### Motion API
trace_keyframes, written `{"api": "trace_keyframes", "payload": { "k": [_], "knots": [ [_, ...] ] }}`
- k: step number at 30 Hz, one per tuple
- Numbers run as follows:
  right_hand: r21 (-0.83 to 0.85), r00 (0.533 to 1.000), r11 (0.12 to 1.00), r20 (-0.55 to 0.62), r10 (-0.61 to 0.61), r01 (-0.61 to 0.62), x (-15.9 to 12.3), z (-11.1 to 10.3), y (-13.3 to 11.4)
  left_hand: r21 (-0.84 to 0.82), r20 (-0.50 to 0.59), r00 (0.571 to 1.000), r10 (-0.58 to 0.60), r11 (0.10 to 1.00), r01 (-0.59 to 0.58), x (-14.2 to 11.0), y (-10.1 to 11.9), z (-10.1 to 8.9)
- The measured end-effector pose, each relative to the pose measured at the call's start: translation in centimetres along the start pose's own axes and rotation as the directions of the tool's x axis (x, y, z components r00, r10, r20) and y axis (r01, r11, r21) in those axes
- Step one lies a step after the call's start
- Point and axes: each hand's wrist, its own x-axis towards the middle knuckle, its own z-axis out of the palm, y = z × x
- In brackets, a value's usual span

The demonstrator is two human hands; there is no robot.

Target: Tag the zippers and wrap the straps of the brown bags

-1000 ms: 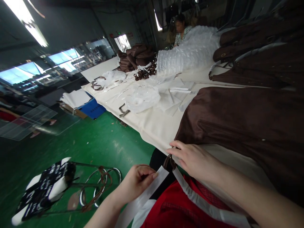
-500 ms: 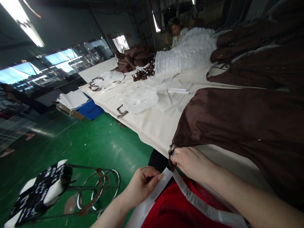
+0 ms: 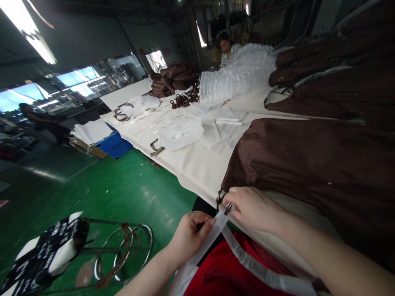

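Observation:
A dark brown bag (image 3: 308,152) lies flat at the table's near edge, with a metal ring fitting (image 3: 219,197) at its corner. My right hand (image 3: 249,205) is closed beside that fitting, its fingers pinching a narrow dark brown strap (image 3: 228,209). Just to the left, my left hand (image 3: 193,232) pinches a white wrapping strip (image 3: 219,224) close to the strap's end. A white-covered length of strap (image 3: 253,259) runs down over the red cloth (image 3: 222,271) on my lap. Where strap and wrapping meet is partly hidden by my fingers.
On the white table (image 3: 191,168) lie clear plastic bags (image 3: 180,131), thin white sheets and a heap of brown bags (image 3: 174,78). A person (image 3: 228,53) sits behind a plastic-wrapped stack. A stool (image 3: 46,246) stands on the green floor at left.
My left hand has moved slightly up toward the ring, bringing the white strip against the strap end. My right fingers have shifted, and the strap's narrow end now shows between them.

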Motion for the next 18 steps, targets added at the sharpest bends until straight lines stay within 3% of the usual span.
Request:
{"api": "trace_keyframes", "payload": {
  "k": [4, 10, 14, 18],
  "knots": [
    [-0.104, 0.994, 0.988, -0.016, 0.110, -0.111, 0.0, -1.0, 1.7, 0.086, -0.033, 0.998, 0.048, 0.995, -0.045, 0.5, 0.2, 0.2],
    [-0.121, 0.990, 0.986, 0.060, 0.124, -0.116, 0.3, -0.6, 2.2, 0.219, -0.001, 0.992, 0.123, 0.968, -0.120, 1.3, 0.4, 0.9],
    [-0.130, 0.993, 0.986, 0.035, 0.114, -0.109, 0.1, -1.3, 2.2, 0.259, 0.016, 0.988, 0.152, 0.954, -0.151, 2.4, 1.2, 1.3],
    [-0.201, 0.981, 0.961, -0.010, 0.193, -0.191, -0.3, -2.6, 2.6, 0.341, -0.003, 0.983, 0.183, 0.924, -0.171, 3.6, 2.3, 1.7]
  ]
}}
